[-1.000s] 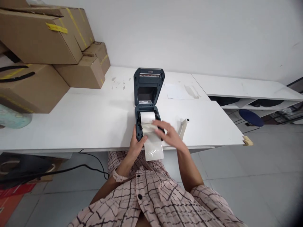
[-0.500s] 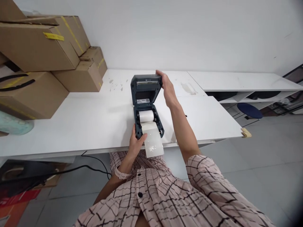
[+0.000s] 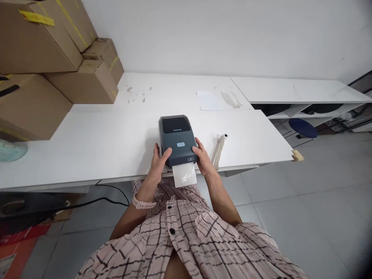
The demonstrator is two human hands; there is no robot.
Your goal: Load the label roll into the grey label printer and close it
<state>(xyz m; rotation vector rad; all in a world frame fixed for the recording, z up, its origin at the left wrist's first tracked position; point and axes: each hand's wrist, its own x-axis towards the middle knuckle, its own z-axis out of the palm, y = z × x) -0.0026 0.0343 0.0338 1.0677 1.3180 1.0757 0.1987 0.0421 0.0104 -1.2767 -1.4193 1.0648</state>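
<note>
A dark grey label printer point(image 3: 176, 140) sits near the front edge of the white table, its lid down. From its front slot a strip of white label paper point(image 3: 185, 175) hangs over the table edge. My left hand point(image 3: 158, 162) grips the printer's left front corner, thumb on top. At the right front corner my right hand point(image 3: 202, 155) holds it too, with the thumb on the lid's edge. The label roll inside is hidden by the lid.
To the right lies a small paper roll core point(image 3: 223, 137) with a trailing strip. Behind it a white sheet point(image 3: 208, 100) rests on the table point(image 3: 116, 155). Cardboard boxes point(image 3: 87, 81) are stacked at the left. A blue stool point(image 3: 303, 128) stands at the right.
The printer's lid, held up by my right hand before, is now down over the roll. My right hand has come down to the front right corner. The view has shifted slightly.
</note>
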